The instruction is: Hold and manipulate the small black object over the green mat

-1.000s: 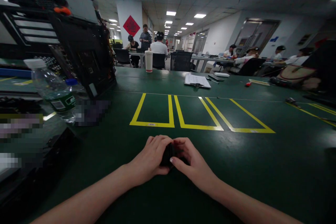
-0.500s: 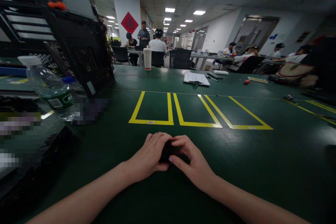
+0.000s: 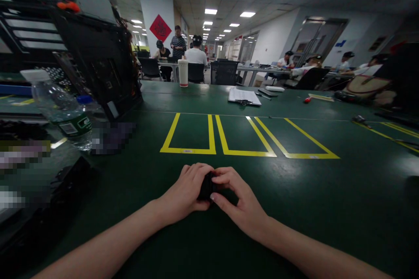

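Observation:
Between my hands is a small black object (image 3: 206,187), mostly covered by my fingers; its kind cannot be made out. My left hand (image 3: 185,192) wraps round its left side, thumb below and fingers over the top. My right hand (image 3: 240,200) grips the right edge with thumb and fingertips. Both hands are low over the green table (image 3: 216,244), in front of the yellow tape outlines (image 3: 188,151).
On the left stand a black computer case (image 3: 94,61) and a clear plastic bottle (image 3: 70,115). Farther back are a white cup (image 3: 183,73), a clipboard with paper (image 3: 244,96) and a small red object (image 3: 307,100). Several people sit at tables beyond.
The hands and the black object keep nearly the same pose. The whole view has shifted very slightly.

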{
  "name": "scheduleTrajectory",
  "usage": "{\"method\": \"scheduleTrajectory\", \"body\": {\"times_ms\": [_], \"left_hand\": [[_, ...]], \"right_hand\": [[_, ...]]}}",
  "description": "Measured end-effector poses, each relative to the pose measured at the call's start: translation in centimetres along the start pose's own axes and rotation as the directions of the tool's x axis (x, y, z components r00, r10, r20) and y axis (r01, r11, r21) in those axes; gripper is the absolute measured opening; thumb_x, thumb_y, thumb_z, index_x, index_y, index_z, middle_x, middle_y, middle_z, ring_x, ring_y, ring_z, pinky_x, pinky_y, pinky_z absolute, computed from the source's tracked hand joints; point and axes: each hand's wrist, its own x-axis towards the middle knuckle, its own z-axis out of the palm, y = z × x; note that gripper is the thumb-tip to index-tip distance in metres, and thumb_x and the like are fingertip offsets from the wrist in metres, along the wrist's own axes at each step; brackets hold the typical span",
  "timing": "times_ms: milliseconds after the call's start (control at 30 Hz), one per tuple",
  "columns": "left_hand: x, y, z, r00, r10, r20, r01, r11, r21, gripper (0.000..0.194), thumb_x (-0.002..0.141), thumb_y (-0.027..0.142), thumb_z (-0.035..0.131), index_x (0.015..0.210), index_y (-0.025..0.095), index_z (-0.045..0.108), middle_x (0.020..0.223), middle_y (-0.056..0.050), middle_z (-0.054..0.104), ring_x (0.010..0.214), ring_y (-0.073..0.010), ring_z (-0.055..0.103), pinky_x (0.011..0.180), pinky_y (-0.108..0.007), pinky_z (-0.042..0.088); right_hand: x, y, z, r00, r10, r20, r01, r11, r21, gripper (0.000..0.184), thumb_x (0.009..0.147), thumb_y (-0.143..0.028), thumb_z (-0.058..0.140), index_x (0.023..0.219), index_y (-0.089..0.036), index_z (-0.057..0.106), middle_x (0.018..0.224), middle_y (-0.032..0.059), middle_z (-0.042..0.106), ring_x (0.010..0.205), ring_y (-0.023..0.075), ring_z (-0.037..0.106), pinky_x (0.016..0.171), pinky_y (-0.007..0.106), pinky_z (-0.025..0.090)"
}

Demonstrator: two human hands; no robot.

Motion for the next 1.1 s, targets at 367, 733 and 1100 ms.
{"method": "scheduleTrajectory", "body": {"times_ms": [367,733,1100], "left_hand": [[-0.05,0.24,-0.14,0.999,-0.046,0.021,0.047,0.998,-0.033,0.058,0.066,0.014,0.061,0.115,0.024,0.031,0.112,-0.005,0.045,0.099,-0.0228,0.044,0.082,-0.039,0.035],[-0.02,0.57,-0.59,0.998,-0.052,0.039,0.054,0.998,-0.038,0.054,0.068,0.015,0.061,0.113,0.023,0.033,0.112,-0.005,0.045,0.098,-0.0218,0.044,0.082,-0.039,0.037],[-0.01,0.43,-0.21,0.997,-0.073,0.034,0.075,0.996,-0.040,0.054,0.068,0.017,0.061,0.113,0.024,0.032,0.113,-0.005,0.044,0.099,-0.0230,0.044,0.081,-0.040,0.037]], "right_hand": [[0.17,-0.24,-0.10,0.978,0.204,0.051,-0.209,0.969,0.134,0.032,0.076,-0.021,0.052,0.107,-0.021,0.042,0.104,0.0044,0.049,0.093,0.0163,0.051,0.081,0.034,0.046],[-0.17,-0.33,-0.19,1.000,-0.001,-0.026,0.000,0.999,-0.038,0.017,0.074,-0.015,0.053,0.089,-0.022,0.049,0.102,0.0031,0.047,0.097,0.0170,0.047,0.086,0.035,0.042],[0.14,-0.53,-0.15,0.971,0.229,0.067,-0.237,0.958,0.164,0.025,0.078,-0.023,0.050,0.103,-0.020,0.045,0.101,0.0042,0.051,0.095,0.0169,0.051,0.086,0.038,0.043]]}}
